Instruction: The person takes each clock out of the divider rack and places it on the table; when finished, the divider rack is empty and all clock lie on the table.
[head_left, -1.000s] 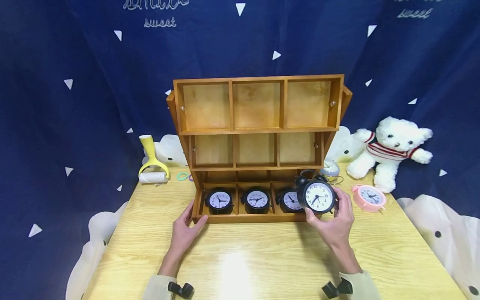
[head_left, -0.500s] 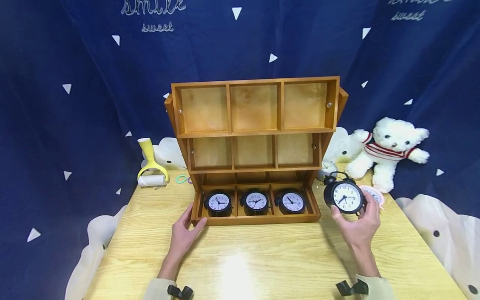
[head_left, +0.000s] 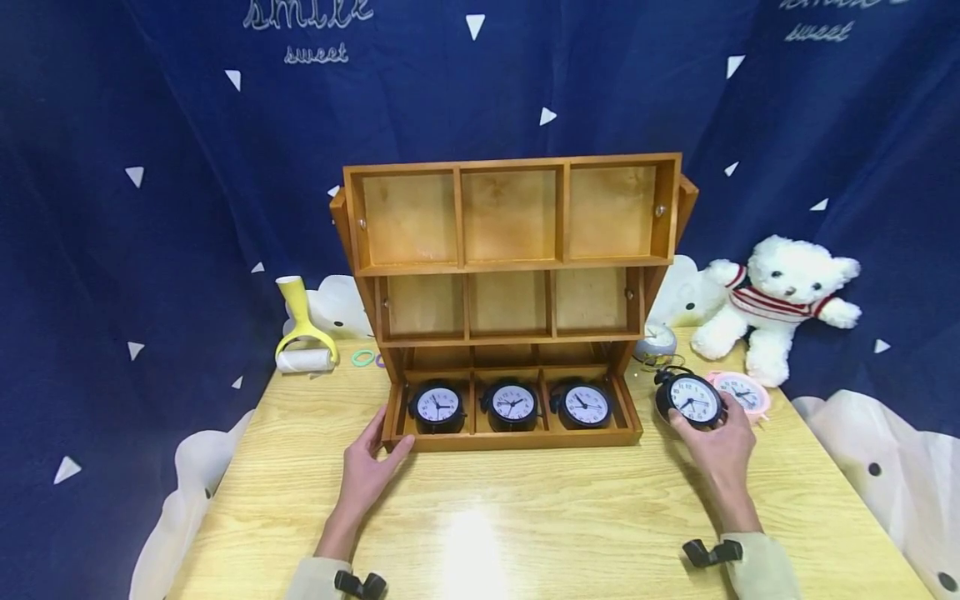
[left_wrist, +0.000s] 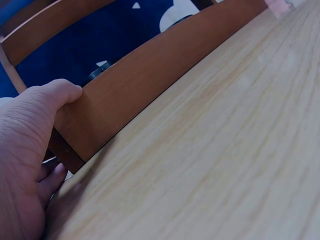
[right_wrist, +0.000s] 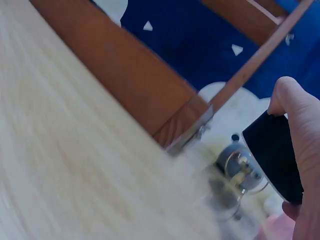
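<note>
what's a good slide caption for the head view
Right hand holds a black alarm clock beside a wooden organizer; left hand grips its corner, three similar clocks along its bottom.

The clock (head_left: 693,400) you hold looks smooth, the organizer (head_left: 517,444) satiny wood, the table (head_left: 360,533) glossy wood grain, the bear (head_left: 795,271) fluffy plush.

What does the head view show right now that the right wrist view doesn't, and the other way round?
Only the head view: the left hand at the box's corner, the yellow roller and the dials of the three boxed clocks.

Only the right wrist view: a metal fitting at the wooden box's outer end.

Both: the right hand holding a black alarm clock, though its dial shows only in the head view; also the box, the table and the blue curtain.
</note>
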